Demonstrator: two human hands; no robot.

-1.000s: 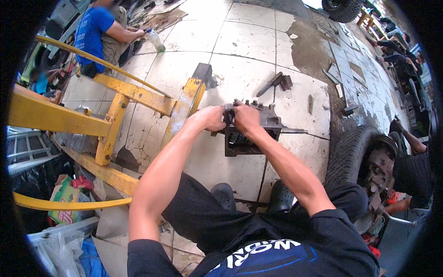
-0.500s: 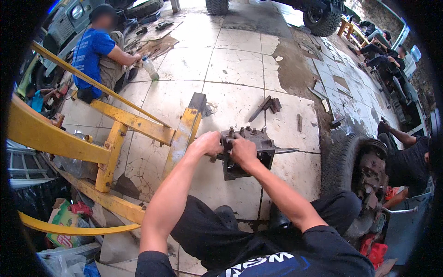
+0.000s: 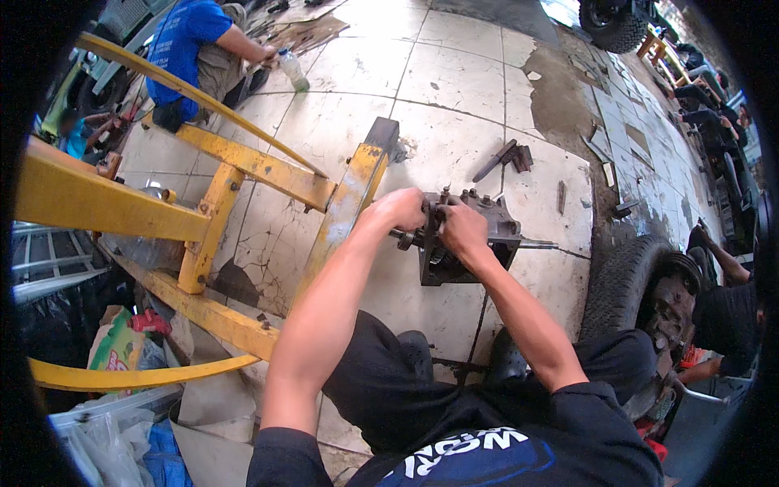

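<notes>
A greasy grey metal gear housing [image 3: 487,231] with studs on top and a shaft sticking out to the right rests on the tiled floor in front of me. My left hand [image 3: 399,209] grips its left end where a dark shaft stub pokes out. My right hand [image 3: 461,227] is clamped on the housing's near top edge, right beside the left hand. Both forearms reach forward over my dark trousers.
A yellow steel frame [image 3: 243,166] stands at left, one leg close to the housing. Loose metal parts [image 3: 507,158] lie beyond it. A tyre and wheel hub [image 3: 641,284] sit at right beside a person's arm. A crouching person in blue [image 3: 195,40] holds a bottle far left.
My head has tilted, so the housing and hands sit slightly lower in view. Both hands have stayed on the housing, shifting only a little along its top.
</notes>
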